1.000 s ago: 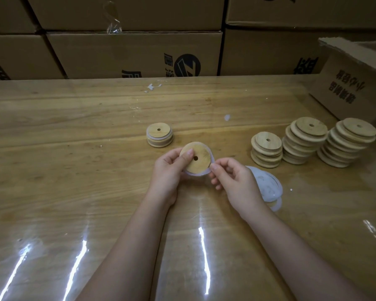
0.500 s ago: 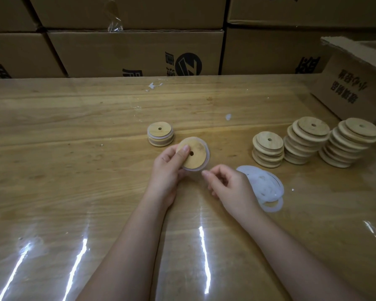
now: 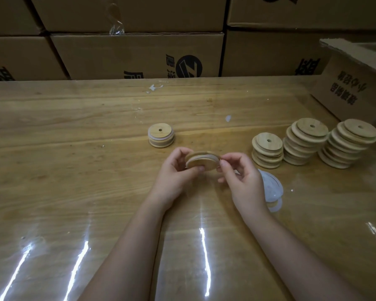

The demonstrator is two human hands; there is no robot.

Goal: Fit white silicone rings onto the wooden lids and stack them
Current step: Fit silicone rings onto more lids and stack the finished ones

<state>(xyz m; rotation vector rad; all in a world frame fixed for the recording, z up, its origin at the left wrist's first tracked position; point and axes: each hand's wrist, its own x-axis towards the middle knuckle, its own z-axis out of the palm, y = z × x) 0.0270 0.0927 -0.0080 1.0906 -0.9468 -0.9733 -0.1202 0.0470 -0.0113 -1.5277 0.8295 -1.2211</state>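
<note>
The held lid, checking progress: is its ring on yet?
On, at least partly: white ring circles the lid; left hand holds it, right hand pinches the ring.

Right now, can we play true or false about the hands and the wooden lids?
The left hand and the right hand both hold one lid. True.
A white ring sits round that lid. True.
The pile of white rings lies beside the left hand. False: it lies beside the right hand.
Four stacks of lids stand on the right. False: three stacks stand there.
The small stack behind the hands has a hole in its top lid. True.
</note>
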